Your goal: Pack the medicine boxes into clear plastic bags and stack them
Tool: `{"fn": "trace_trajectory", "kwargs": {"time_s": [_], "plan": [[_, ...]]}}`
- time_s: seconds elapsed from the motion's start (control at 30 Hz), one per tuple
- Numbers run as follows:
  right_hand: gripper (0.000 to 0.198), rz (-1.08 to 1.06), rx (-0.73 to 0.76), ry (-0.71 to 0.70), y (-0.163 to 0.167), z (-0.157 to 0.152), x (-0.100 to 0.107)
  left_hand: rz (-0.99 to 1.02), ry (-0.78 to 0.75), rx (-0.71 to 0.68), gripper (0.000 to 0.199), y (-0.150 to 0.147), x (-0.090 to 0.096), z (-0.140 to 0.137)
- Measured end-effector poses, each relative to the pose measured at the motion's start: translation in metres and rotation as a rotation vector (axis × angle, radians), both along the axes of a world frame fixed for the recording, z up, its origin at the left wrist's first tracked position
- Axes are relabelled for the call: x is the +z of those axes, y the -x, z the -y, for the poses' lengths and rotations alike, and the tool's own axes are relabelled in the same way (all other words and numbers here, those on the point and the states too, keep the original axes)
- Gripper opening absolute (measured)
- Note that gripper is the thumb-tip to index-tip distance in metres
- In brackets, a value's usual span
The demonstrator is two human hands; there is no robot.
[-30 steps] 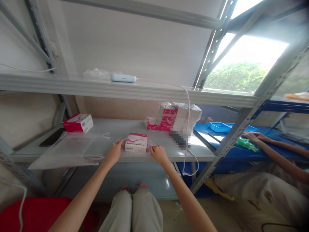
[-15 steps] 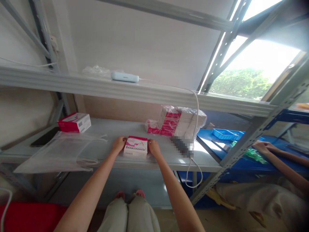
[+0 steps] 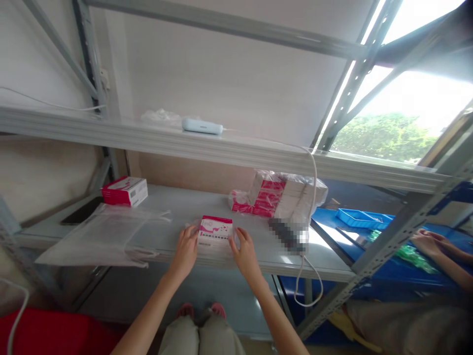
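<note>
A small pink-and-white box (image 3: 215,229) lies on the grey shelf board, with thin clear plastic, apparently a bag (image 3: 210,250), around its lower part. My left hand (image 3: 185,248) is at the box's left side, its fingers bent and closed on the plastic there. At the right side, my right hand (image 3: 244,250) pinches the plastic between thumb and fingers, close to the box's edge. How much of the box the plastic covers is hard to make out.
Left on the shelf are another pink-and-white box (image 3: 124,191), a dark flat object (image 3: 81,211) and flat translucent bags (image 3: 92,239). Plastic-wrapped boxes (image 3: 271,195) stand at right by a white cable (image 3: 314,187). A pale blue device (image 3: 202,126) lies above. Beyond the upright, another person's hands (image 3: 430,241) hold green material.
My hands have shifted from the box's upper side edges to its lower sides, with fingers now on the plastic. The camera view has shifted slightly.
</note>
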State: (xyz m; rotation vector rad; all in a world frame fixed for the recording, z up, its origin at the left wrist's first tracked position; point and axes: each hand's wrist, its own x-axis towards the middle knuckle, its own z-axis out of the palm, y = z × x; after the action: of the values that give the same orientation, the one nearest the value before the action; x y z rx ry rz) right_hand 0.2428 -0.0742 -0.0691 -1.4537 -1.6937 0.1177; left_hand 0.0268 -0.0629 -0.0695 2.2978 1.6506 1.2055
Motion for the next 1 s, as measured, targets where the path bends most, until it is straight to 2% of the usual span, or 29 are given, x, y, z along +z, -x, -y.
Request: {"fn": "trace_trajectory", "kwargs": {"time_s": [0.1, 0.2, 0.3, 0.43, 0.6, 0.67, 0.73, 0.8, 0.87, 0.93, 1.0], "plan": [[0.060, 0.066, 0.009, 0.153, 0.014, -0.005, 0.013, 0.105, 0.106, -0.058, 0.045, -0.007, 0.011, -0.001], [0.072, 0.055, -0.033, 0.185, 0.015, -0.007, 0.020, 0.213, 0.166, -0.132, 0.049, -0.013, 0.028, 0.005], [0.064, -0.119, 0.043, 0.232, 0.007, -0.005, 0.019, 0.347, 0.120, -0.228, 0.055, -0.019, 0.044, 0.017], [0.060, -0.423, 0.233, 0.190, -0.005, -0.001, 0.019, 0.460, 0.083, -0.353, 0.050, -0.026, 0.065, 0.027], [0.071, -0.701, 0.222, 0.155, -0.011, -0.001, 0.032, 0.561, 0.098, -0.486, 0.040, -0.025, 0.085, 0.013], [0.073, -0.772, 0.239, 0.155, -0.013, -0.002, 0.040, 0.603, 0.097, -0.568, 0.054, -0.022, 0.092, 0.003], [0.073, -0.819, 0.300, 0.165, -0.017, -0.005, 0.049, 0.670, 0.125, -0.628, 0.084, -0.018, 0.098, -0.006], [0.070, -0.826, 0.382, 0.164, -0.016, -0.010, 0.060, 0.748, 0.228, -0.705, 0.108, -0.013, 0.106, -0.014], [0.070, -0.815, 0.449, 0.126, -0.008, -0.017, 0.072, 0.816, 0.302, -0.773, 0.110, -0.005, 0.113, -0.019], [0.075, -0.857, 0.489, 0.044, 0.012, -0.025, 0.084, 0.880, 0.226, -0.744, 0.101, 0.004, 0.119, -0.022], [0.080, -0.959, 0.521, -0.008, 0.042, -0.032, 0.095, 0.894, 0.064, -0.596, 0.092, 0.013, 0.121, -0.023]]}}
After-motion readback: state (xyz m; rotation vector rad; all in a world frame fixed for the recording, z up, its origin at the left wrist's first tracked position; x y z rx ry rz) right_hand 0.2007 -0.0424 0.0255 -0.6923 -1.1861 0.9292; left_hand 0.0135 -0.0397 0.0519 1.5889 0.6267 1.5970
